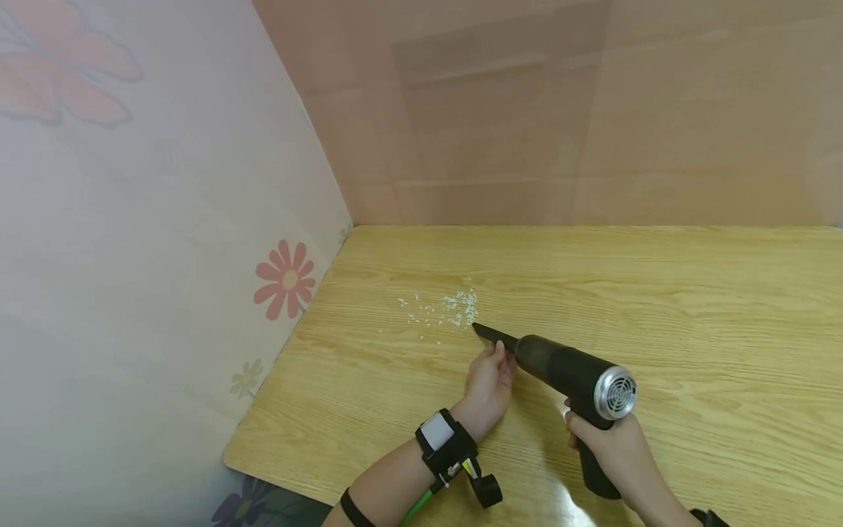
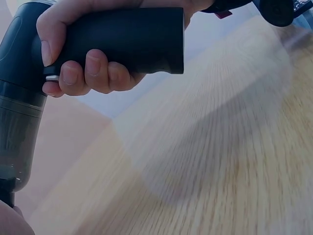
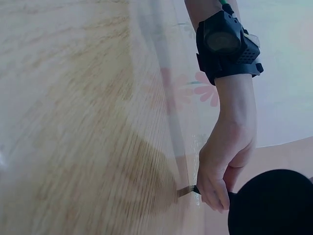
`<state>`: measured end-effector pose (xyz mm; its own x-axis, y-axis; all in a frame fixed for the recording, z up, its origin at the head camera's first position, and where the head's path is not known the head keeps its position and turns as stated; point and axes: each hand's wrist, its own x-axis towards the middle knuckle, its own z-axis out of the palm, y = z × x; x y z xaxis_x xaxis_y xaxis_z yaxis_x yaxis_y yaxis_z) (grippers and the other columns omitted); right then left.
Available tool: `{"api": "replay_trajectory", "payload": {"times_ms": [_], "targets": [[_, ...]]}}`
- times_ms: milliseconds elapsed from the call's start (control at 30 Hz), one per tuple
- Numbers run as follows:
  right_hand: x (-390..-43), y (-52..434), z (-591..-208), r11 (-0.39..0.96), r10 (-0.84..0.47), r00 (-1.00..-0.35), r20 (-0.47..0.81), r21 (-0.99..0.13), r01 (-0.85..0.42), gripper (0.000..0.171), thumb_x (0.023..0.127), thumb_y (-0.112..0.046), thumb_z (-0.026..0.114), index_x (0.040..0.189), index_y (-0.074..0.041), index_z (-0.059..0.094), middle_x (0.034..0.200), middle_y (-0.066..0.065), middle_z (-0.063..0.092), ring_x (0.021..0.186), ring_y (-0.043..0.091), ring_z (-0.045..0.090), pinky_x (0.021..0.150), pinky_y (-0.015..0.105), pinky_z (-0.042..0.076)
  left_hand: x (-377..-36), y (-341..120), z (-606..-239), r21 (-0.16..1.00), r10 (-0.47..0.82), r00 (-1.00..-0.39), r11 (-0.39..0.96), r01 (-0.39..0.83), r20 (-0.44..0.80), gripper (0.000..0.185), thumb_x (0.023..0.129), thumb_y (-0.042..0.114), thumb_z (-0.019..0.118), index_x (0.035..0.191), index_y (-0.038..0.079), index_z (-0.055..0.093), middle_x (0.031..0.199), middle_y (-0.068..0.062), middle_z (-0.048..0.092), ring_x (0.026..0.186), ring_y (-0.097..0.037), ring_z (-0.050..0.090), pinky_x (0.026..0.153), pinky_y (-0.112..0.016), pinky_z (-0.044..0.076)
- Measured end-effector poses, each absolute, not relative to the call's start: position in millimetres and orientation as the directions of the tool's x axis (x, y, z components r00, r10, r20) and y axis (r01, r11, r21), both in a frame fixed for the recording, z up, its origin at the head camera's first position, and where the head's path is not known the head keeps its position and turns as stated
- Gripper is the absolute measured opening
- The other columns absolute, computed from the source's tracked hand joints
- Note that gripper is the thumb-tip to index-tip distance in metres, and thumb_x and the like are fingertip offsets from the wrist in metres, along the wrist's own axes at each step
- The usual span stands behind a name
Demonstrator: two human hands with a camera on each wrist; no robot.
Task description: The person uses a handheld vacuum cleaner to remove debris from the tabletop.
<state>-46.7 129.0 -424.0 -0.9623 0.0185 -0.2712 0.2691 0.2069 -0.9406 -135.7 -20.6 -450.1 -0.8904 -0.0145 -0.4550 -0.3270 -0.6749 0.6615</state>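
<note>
Simply, smooth pistol-shaped appliance (image 1: 565,369) beside white grains (image 1: 470,310).

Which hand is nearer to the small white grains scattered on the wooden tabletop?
Left. The left hand, holding the narrow black nozzle, is just on the person's side of the grains; the right hand, gripping the black cylindrical handle, is farther back and to the right.

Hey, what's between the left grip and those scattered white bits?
In the head view, the front of the black nozzle lies there, pointing from the left grip toward the white bits.
</note>
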Motion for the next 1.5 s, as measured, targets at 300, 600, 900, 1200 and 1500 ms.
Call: {"api": "replay_trajectory", "payload": {"times_ms": [300, 600, 900, 1200, 1500], "targets": [[-49.2, 128.1, -425.0, 0.177, 0.023, -0.964, -0.266, -0.948, 0.265, 0.036, 0.089, -0.007, 0.06, 0.119, 0.006, 0.046, 0.085, -0.008, 0.061, 0.061, 0.01, 0.058, 0.061, 0.026, 0.053, -137.7, -20.0, -451.8, 0.675, -0.028, -0.901, -0.672, -0.304, -0.434, 0.037, 0.101, 0.007, 0.042, 0.134, -0.009, 0.038, 0.101, 0.0, 0.057, 0.089, -0.002, 0.057, 0.081, -0.012, 0.049], [-53.4, 122.8, -422.6, 0.206, 0.03, -0.969, -0.245, -0.947, 0.246, 0.033, 0.089, -0.008, 0.06, 0.117, 0.005, 0.049, 0.085, -0.004, 0.061, 0.061, 0.01, 0.058, 0.061, 0.025, 0.051, -142.8, -22.7, -451.5, 0.664, -0.043, -0.898, -0.689, -0.29, -0.437, 0.036, 0.101, 0.008, 0.043, 0.133, -0.008, 0.039, 0.097, 0.002, 0.058, 0.084, 0.0, 0.058, 0.08, -0.012, 0.05], [-57.3, 116.1, -424.4, 0.194, 0.024, -0.977, -0.21, -0.958, 0.211, 0.028, 0.087, -0.004, 0.06, 0.111, 0.007, 0.052, 0.073, -0.006, 0.059, 0.058, 0.009, 0.057, 0.059, 0.024, 0.05, -145.8, -28.8, -455.9, 0.679, -0.065, -0.9, -0.68, -0.276, -0.432, 0.038, 0.102, 0.008, 0.042, 0.135, -0.009, 0.037, 0.103, 0.0, 0.057, 0.088, -0.001, 0.058, 0.089, -0.015, 0.05], [-58.6, 113.7, -423.1, 0.18, 0.022, -0.98, -0.198, -0.963, 0.198, 0.027, 0.087, -0.004, 0.06, 0.11, 0.007, 0.051, 0.071, -0.003, 0.06, 0.058, 0.01, 0.058, 0.059, 0.024, 0.05, -146.4, -31.7, -455.5, 0.676, -0.034, -0.91, -0.681, -0.281, -0.413, 0.04, 0.102, 0.011, 0.042, 0.138, -0.007, 0.035, 0.111, -0.001, 0.057, 0.097, -0.003, 0.058, 0.106, -0.024, 0.043], [-63.1, 113.2, -420.2, 0.172, 0.047, -0.982, -0.181, -0.967, 0.186, 0.028, 0.087, -0.004, 0.059, 0.113, 0.007, 0.051, 0.082, -0.006, 0.061, 0.059, 0.01, 0.059, 0.06, 0.024, 0.052, -154.2, -26.6, -451.9, 0.652, -0.008, -0.922, -0.709, -0.268, -0.388, 0.039, 0.102, 0.01, 0.041, 0.138, -0.005, 0.033, 0.113, -0.001, 0.053, 0.1, -0.004, 0.056, 0.101, -0.02, 0.045]]}}
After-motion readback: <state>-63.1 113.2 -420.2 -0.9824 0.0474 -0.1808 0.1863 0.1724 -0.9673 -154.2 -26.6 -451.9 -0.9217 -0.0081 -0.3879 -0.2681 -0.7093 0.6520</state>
